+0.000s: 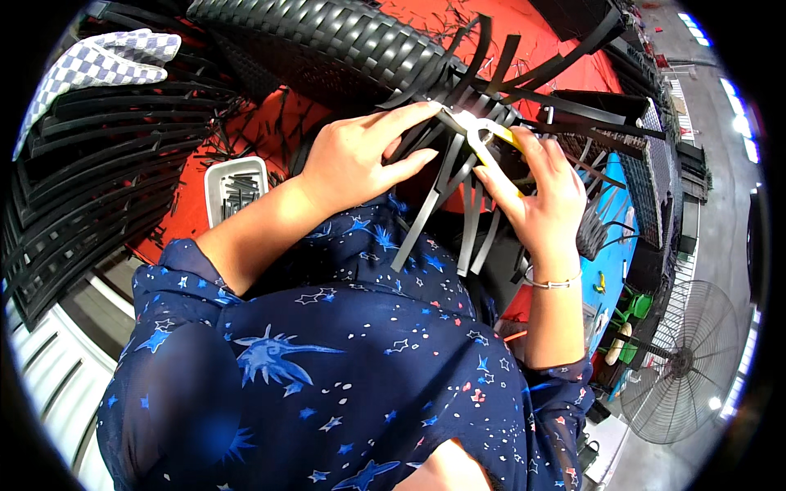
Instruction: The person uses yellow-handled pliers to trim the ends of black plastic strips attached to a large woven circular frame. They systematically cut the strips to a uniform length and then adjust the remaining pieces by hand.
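My right hand [544,184] is closed around the yellow handles of a pair of hand cutters [501,164]. Their pale jaws meet the woven edge among loose black plastic strips [471,217]. Just to the left, my left hand [356,155] grips a black strip, index fingertip close to the jaws and thumb lower down. Part of that hold is hidden behind the fingers. The woven black wicker piece [344,49] reaches from the upper left to both hands, with strip ends fanning out up, right and down.
A red work surface [184,204], littered with black scraps, holds a grey tray [214,192] of cut pieces. Dark slatted pieces [98,172] stand at left, topped by a checkered glove [106,61]. A blue surface [614,221] and a caged fan [684,360] are at right.
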`<action>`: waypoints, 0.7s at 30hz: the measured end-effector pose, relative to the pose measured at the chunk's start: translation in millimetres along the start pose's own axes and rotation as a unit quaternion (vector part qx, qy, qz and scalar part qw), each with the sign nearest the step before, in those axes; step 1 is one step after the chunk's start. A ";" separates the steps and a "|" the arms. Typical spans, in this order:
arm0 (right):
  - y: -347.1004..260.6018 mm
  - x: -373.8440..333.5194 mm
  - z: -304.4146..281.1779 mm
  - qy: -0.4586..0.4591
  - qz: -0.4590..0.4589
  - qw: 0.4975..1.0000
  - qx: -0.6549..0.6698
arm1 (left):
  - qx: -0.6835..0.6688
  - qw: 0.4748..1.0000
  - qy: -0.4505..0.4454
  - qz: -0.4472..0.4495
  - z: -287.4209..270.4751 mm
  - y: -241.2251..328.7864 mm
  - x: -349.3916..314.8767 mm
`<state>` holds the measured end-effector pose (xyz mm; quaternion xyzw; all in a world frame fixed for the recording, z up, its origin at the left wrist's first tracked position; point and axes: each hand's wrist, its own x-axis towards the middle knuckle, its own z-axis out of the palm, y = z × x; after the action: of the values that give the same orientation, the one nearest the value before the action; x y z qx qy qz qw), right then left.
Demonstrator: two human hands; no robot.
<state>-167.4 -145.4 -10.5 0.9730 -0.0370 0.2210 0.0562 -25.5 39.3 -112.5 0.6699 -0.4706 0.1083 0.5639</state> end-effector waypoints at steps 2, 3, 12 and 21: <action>1.5 0.9 0.1 0.008 -0.022 0.999 -0.021 | -0.005 1.000 0.001 0.004 0.3 -1.8 -0.7; 2.2 0.8 0.2 0.007 -0.022 1.000 -0.021 | -0.008 1.000 0.003 0.008 1.4 -2.8 -0.6; 0.0 -1.9 5.6 0.004 0.013 1.000 0.018 | 0.021 0.999 -0.019 -0.028 0.0 2.4 3.0; 5.7 -1.2 7.8 0.006 -0.002 1.000 0.006 | 0.029 0.999 -0.028 -0.033 0.1 2.1 4.3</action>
<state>-165.7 -152.0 -17.4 0.9721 -0.0332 0.2267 0.0506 -24.8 37.1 -108.3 0.7041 -0.4607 0.0844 0.5337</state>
